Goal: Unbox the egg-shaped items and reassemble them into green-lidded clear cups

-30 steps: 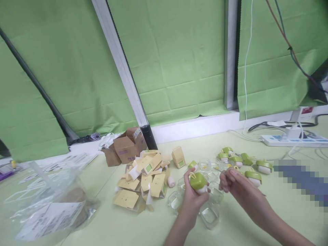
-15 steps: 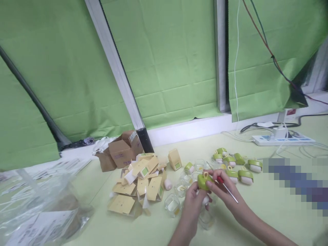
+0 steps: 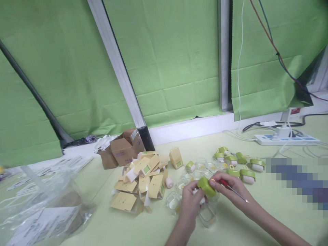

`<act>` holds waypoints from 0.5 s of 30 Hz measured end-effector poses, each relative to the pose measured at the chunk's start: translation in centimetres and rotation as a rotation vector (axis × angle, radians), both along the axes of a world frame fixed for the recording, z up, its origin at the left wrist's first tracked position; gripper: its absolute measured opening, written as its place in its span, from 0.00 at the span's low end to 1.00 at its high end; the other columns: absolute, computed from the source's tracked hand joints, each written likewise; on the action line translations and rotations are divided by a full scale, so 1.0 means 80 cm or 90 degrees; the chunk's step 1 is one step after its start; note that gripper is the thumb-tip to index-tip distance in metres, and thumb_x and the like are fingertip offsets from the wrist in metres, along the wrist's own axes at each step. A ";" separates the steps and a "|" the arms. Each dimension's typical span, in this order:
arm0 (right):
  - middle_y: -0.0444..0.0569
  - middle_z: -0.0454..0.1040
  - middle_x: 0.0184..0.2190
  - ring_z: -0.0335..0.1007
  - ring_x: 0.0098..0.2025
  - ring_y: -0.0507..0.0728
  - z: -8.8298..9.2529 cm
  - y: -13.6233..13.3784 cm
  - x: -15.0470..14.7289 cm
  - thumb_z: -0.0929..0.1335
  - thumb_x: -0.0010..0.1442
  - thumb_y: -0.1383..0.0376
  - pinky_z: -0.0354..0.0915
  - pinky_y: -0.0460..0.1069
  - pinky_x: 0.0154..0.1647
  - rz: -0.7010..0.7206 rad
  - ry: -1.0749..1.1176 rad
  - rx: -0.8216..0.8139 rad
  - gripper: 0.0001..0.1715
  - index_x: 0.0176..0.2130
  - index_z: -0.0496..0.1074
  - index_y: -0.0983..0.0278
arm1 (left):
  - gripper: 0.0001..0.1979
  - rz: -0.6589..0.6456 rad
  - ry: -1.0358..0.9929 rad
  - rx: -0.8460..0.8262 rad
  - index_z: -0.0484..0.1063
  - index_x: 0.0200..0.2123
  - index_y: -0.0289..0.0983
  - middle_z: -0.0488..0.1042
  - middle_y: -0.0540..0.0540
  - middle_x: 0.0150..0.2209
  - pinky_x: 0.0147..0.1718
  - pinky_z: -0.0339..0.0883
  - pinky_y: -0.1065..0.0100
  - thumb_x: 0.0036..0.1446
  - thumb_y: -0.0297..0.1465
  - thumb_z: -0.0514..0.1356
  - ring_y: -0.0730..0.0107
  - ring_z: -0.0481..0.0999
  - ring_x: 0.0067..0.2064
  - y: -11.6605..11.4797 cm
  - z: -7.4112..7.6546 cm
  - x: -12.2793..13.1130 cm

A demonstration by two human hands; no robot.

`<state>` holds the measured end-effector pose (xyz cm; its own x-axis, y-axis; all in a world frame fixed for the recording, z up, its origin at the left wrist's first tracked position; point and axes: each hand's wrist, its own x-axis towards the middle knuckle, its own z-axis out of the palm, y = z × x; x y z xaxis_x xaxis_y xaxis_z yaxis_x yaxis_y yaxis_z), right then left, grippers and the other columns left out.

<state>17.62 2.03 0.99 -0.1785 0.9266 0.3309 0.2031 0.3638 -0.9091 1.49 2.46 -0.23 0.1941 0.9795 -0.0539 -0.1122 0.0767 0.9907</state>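
My left hand (image 3: 189, 198) is closed around a small object with a green cap (image 3: 207, 186) and a white part below it. My right hand (image 3: 230, 187) pinches the cap's right side near its yellow loop. Lying across that same hand is a thin metal tool with a red grip (image 3: 223, 183), its rod pointing down right; its exact kind is unclear. Beneath and around the hands are several clear containers (image 3: 207, 216). Further right sit several similar green-capped white pieces (image 3: 247, 176). Part of the held object is hidden by my fingers.
A heap of yellow paper boxes (image 3: 156, 186) lies to the left, with one upright box (image 3: 176, 159) beside it. Brown cartons (image 3: 123, 150) stand behind. A clear plastic bag (image 3: 43, 222) fills the lower left. At the back right are a power strip (image 3: 265, 139) and cables.
The green cap has turned, so its loop now points toward my right hand instead of upward. My right fingers have shifted slightly right along with the tool.
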 end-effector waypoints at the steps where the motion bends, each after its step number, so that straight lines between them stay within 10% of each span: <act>1: 0.45 0.70 0.26 0.65 0.30 0.55 -0.002 -0.002 -0.002 0.65 0.59 0.53 0.61 0.48 0.31 -0.004 0.012 -0.005 0.17 0.28 0.72 0.63 | 0.19 0.001 -0.010 0.002 0.73 0.28 0.32 0.64 0.53 0.17 0.19 0.49 0.74 0.40 0.43 0.66 0.77 0.59 0.20 -0.001 0.002 -0.001; 15: 0.48 0.72 0.37 0.69 0.41 0.58 -0.019 -0.006 -0.020 0.68 0.57 0.57 0.66 0.51 0.41 -0.050 0.078 0.077 0.10 0.38 0.73 0.60 | 0.13 -0.041 -0.149 -0.044 0.68 0.35 0.34 0.67 0.51 0.28 0.22 0.54 0.74 0.45 0.34 0.63 0.79 0.60 0.23 -0.009 0.004 0.002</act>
<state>16.00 1.57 -0.55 -0.0585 0.8885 0.4551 0.1253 0.4588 -0.8796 1.64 1.73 0.10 0.2705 0.9604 -0.0661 -0.3309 0.1573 0.9305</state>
